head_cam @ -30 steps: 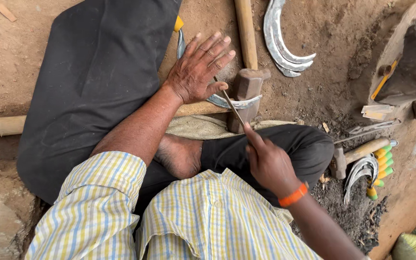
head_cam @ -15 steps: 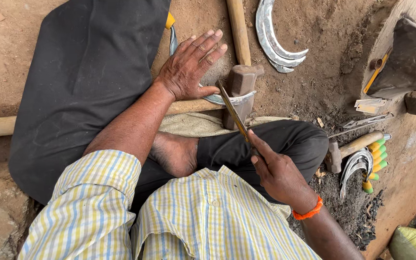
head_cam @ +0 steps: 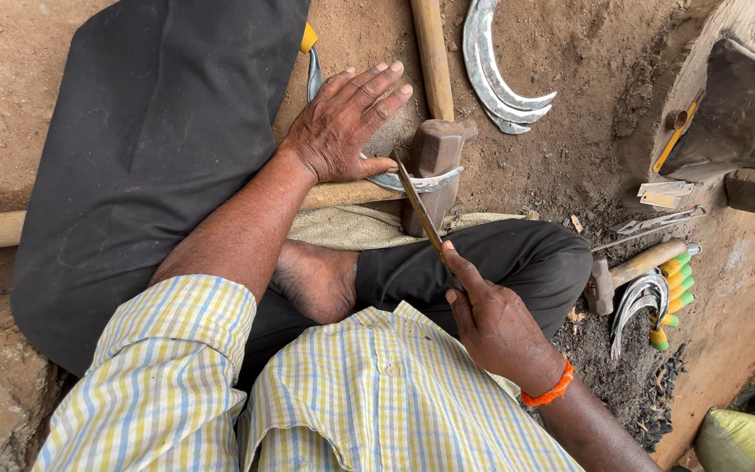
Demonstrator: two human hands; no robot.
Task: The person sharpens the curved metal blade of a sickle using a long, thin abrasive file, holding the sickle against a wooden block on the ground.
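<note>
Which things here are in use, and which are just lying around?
In use:
left hand pressing sickle blade on hammer head
right hand holding file

Lying about:
stacked sickle blades
small hammer
handled sickles

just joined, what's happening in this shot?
A person sits cross-legged on the dirt floor. The left hand presses a curved sickle blade flat on a small metal block. The right hand grips a thin file laid across the blade's edge. More finished blades lie ahead, and a hammer and sickles with coloured handles sit to the right.
</note>
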